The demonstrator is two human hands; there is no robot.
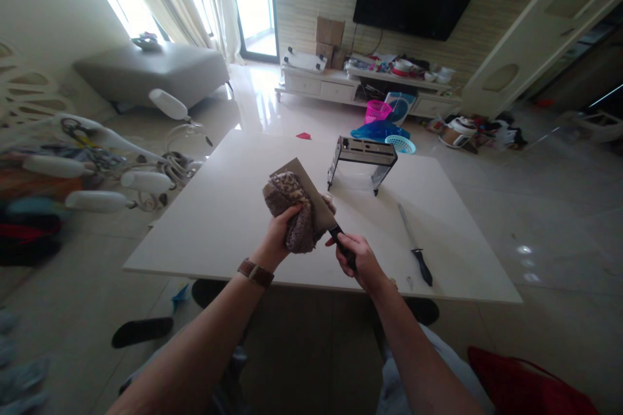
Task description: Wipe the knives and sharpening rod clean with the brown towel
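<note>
My right hand (354, 255) is closed round the black handle of a cleaver (311, 193), whose broad grey blade slants up to the left above the white table (219, 207). In my left hand (281, 231) is a bunched brown patterned cloth (298, 220). The cloth lies against the blade, and a bit of it shows on the blade's far side. To the right of my hands a sharpening steel (415, 248) with a black handle rests on the tabletop. Behind the blade stands a knife block (366, 150) with a slotted metal top and clear sides.
A turquoise basket (400, 144) and blue plastic (372, 131) are just past the table's far edge. At the left, a white-armed lamp fixture (146, 180) reaches close to the table. Red fabric (525, 382) lies at the lower right. A low cabinet (321, 87) stands along the wall.
</note>
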